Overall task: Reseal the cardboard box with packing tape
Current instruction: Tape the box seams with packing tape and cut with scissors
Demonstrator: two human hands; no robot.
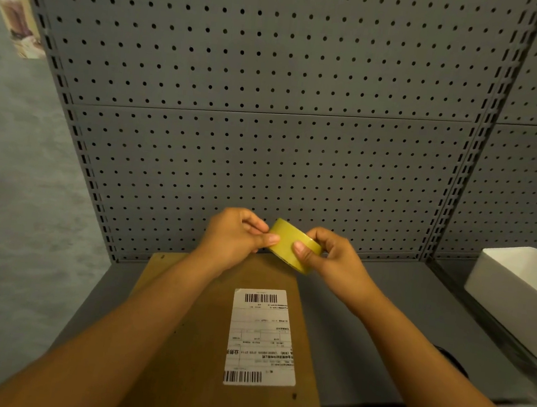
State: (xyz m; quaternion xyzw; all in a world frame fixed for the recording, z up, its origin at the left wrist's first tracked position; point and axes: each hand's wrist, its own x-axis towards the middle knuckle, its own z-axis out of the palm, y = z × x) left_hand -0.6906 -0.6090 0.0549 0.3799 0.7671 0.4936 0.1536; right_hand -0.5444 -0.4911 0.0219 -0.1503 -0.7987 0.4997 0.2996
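A brown cardboard box (205,346) lies flat on the grey shelf, its flaps down and a white shipping label (261,335) with barcodes on top. Above the box's far end I hold a yellowish roll of packing tape (286,243) in both hands. My right hand (331,259) grips the roll from the right, thumb pressed on its outer face. My left hand (237,236) pinches the roll's left edge between thumb and fingers. No pulled-out strip of tape is visible.
A grey pegboard wall (272,87) rises behind the shelf. A white rectangular bin (522,296) stands at the right. The grey shelf surface (365,313) lies between box and bin. A dark object (453,358) peeks out behind my right forearm.
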